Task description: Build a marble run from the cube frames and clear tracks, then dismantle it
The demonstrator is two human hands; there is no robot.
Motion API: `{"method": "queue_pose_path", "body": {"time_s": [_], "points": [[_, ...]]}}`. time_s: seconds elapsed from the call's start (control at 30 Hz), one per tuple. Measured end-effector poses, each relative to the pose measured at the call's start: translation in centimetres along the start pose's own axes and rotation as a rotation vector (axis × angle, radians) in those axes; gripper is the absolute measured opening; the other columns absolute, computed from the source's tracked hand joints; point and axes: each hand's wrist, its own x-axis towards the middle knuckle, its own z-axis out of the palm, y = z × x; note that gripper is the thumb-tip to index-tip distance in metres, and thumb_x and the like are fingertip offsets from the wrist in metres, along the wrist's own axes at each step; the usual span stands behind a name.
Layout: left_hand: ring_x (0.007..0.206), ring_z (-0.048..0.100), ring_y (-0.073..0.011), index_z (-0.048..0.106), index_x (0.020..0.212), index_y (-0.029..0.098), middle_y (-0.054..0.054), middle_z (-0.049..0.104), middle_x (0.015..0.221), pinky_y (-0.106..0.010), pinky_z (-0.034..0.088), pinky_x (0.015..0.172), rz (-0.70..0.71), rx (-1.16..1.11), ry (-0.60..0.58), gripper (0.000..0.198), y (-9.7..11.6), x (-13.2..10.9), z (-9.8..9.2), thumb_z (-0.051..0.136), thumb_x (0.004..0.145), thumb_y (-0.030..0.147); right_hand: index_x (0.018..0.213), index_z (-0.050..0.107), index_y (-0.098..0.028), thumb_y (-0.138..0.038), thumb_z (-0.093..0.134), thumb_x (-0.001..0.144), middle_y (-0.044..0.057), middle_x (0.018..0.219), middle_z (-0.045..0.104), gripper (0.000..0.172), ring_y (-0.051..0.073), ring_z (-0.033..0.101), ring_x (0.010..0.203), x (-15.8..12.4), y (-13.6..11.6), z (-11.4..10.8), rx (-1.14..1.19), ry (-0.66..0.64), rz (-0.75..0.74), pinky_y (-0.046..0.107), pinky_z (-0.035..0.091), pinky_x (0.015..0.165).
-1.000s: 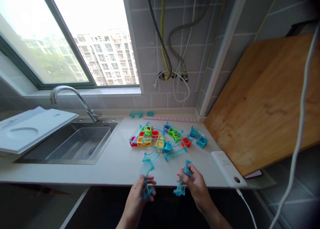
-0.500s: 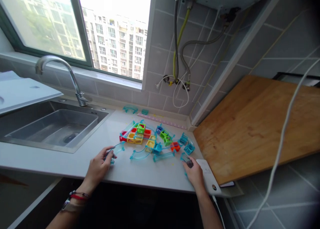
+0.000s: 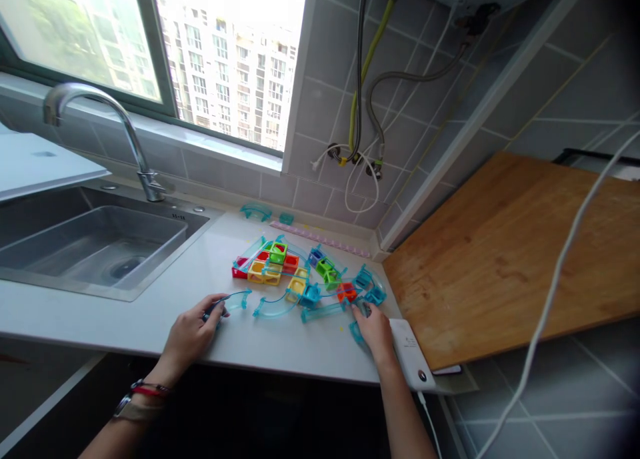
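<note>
My left hand (image 3: 193, 329) rests at the counter's front with thumb and fingers closed on a clear blue curved track piece (image 3: 239, 301); its near end is hidden by the fingers. My right hand (image 3: 376, 332) is closed around another clear blue track piece (image 3: 356, 332), mostly covered by the hand. Its fingertips are close to the end of a straight blue track (image 3: 325, 312) and below an orange-red block (image 3: 347, 292). Between the hands lies a curved blue track (image 3: 275, 308) joined to a yellow block (image 3: 297, 284) and a blue block (image 3: 311, 294).
Stacked coloured blocks (image 3: 264, 272) with tracks stand mid-counter; green blocks (image 3: 327, 273) run to their right. Loose blue pieces (image 3: 255, 211) lie by the wall. A white power bank (image 3: 411, 355) with a cable sits at right, beside a leaning wooden board (image 3: 500, 259). The sink (image 3: 145, 275) is left.
My right hand has moved left and slightly away from me with its track piece, nearer the straight track and orange-red block. My left hand stays on its curved track. The view has shifted slightly.
</note>
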Motion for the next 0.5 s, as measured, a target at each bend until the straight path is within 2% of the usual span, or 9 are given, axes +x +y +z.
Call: {"method": "queue_pose_path", "body": {"time_s": [0.13,0.2,0.33,0.4,0.5], "points": [[0.071,0.069,-0.0200,0.065,0.117,0.025,-0.001,0.076,0.089,-0.027,0.051,0.074,-0.003,0.011,0.002,0.046,0.1,0.0,0.1,0.048,0.090,0.057,0.120,0.070,-0.008,-0.056,0.057,0.085,0.024,0.117,0.071,0.061,0.038,0.063,0.113,0.3,-0.1,0.1,0.090,-0.007,0.001,0.043,0.044,0.097],[0.074,0.070,-0.0209,0.065,0.117,0.024,-0.001,0.077,0.089,-0.027,0.051,0.074,0.005,0.006,0.003,0.046,0.1,0.0,0.1,0.047,0.089,0.057,0.115,0.073,-0.009,-0.058,0.056,0.085,0.021,0.113,0.073,0.060,0.036,0.065,0.110,0.1,0.1,0.0,0.158,-0.015,0.016,0.041,0.047,0.094],[0.073,0.070,-0.0210,0.065,0.117,0.025,-0.001,0.077,0.088,-0.027,0.051,0.073,0.004,0.023,0.004,0.046,-0.2,0.1,0.1,0.048,0.089,0.057,0.113,0.072,-0.013,-0.062,0.055,0.084,0.012,0.094,0.076,0.060,0.027,0.069,0.085,-0.6,0.1,-0.2,0.332,-0.043,0.070,0.031,0.053,0.069],[0.073,0.070,-0.0211,0.065,0.117,0.025,-0.001,0.078,0.088,-0.027,0.052,0.075,0.005,0.030,0.007,0.046,-0.4,0.2,0.1,0.048,0.089,0.056,0.118,0.068,-0.014,-0.064,0.054,0.084,0.010,0.091,0.076,0.062,0.022,0.068,0.072,-0.9,-0.1,-0.1,0.422,-0.064,0.094,0.027,0.050,0.055],[0.078,0.071,-0.0219,0.066,0.117,0.024,-0.002,0.078,0.088,-0.027,0.051,0.077,0.010,0.025,0.009,0.046,-0.6,0.2,0.1,0.049,0.089,0.055,0.120,0.064,-0.014,-0.065,0.053,0.085,0.009,0.091,0.076,0.063,0.018,0.064,0.063,-1.3,-0.4,0.0,0.526,-0.086,0.122,0.023,0.045,0.046]]}}
